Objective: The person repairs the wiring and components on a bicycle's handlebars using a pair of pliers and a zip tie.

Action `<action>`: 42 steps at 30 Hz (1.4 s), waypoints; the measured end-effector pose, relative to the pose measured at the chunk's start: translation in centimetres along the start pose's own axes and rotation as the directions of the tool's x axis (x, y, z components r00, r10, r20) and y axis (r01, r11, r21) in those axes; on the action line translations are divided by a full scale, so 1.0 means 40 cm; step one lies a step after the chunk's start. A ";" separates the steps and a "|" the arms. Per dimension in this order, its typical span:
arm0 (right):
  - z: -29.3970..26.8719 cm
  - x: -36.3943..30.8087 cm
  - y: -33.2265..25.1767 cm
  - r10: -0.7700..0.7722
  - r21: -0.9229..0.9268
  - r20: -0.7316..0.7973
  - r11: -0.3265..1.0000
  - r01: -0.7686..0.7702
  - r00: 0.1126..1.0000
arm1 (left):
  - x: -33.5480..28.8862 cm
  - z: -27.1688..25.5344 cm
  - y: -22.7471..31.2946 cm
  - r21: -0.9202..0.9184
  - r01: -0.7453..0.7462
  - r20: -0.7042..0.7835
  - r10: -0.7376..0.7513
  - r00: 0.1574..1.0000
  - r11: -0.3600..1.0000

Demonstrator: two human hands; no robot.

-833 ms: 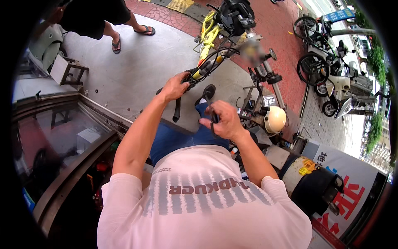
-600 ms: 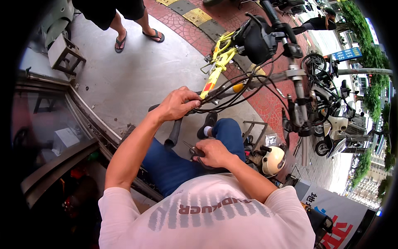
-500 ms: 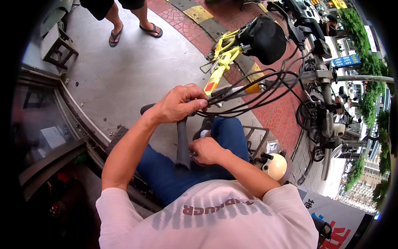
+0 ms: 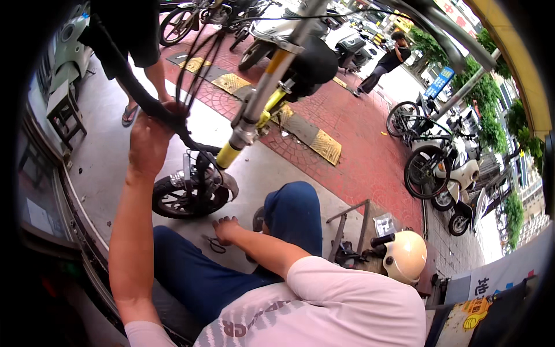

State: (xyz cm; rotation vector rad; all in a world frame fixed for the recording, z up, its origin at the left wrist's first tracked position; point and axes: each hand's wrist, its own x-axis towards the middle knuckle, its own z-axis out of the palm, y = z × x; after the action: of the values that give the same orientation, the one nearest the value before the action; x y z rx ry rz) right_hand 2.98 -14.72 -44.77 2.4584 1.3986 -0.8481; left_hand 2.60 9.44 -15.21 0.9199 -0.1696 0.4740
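Note:
My left hand (image 4: 151,141) is raised and closed round the black handlebar (image 4: 139,95) of a bicycle, close to where dark cables (image 4: 199,75) loop down. The bicycle's silver and yellow stem tube (image 4: 248,115) slants beside it, above a small black front wheel (image 4: 188,196). Low by my knees, my right hand (image 4: 226,231) reaches to the grey floor with its fingers apart. A pair of dark-handled scissors (image 4: 216,245) lies right by its fingers; whether they touch I cannot tell.
A cream helmet (image 4: 406,257) rests on a low stand at my right. Ahead, a person in sandals stands behind the handlebar, near a small stool (image 4: 63,115). Yellow and black ramps (image 4: 324,146) cross the red paving. Parked scooters and bicycles (image 4: 428,170) line the street.
The handlebar has swung to the left with my left hand on it, and the front wheel has come into view. My right hand has moved down to the floor beside the scissors.

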 end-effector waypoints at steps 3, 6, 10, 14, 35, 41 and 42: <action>-0.003 -0.101 0.011 0.026 0.130 -0.192 0.992 0.000 0.981 | 0.001 0.022 -0.034 0.015 0.005 -0.152 -0.003 0.988 1.000; 0.021 -0.140 0.008 -0.007 0.140 -0.376 0.988 0.065 0.927 | -0.007 0.070 -0.109 0.049 -0.042 -0.388 0.058 0.920 0.998; 0.047 -0.153 -0.063 -0.135 0.154 -0.530 0.956 0.251 0.837 | 0.003 0.020 -0.143 0.105 -0.237 -0.459 0.258 0.850 0.966; 0.060 -0.210 -0.085 -0.077 0.232 -0.565 0.941 0.247 0.822 | -0.041 0.167 -0.205 0.311 -0.153 -0.513 0.301 0.804 0.938; 0.150 -0.214 -0.023 0.514 0.902 -0.206 -0.230 0.365 0.833 | -0.289 0.087 -0.501 0.991 0.110 -0.132 0.623 0.771 0.074; 0.162 -0.202 -0.017 0.404 0.848 0.048 -0.499 0.177 0.914 | -0.524 0.074 -0.664 0.856 0.446 -0.515 0.364 0.776 0.260; 0.178 -0.203 -0.011 0.413 0.825 0.029 -0.525 0.212 0.910 | -0.568 0.079 -0.705 0.811 0.489 -0.581 0.344 0.738 0.320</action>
State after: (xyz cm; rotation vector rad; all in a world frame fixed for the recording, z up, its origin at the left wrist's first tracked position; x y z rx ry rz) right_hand -3.33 -23.43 -45.98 3.9080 -0.7598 -2.6338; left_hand -4.26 -14.80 -41.42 1.8726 1.0161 0.8197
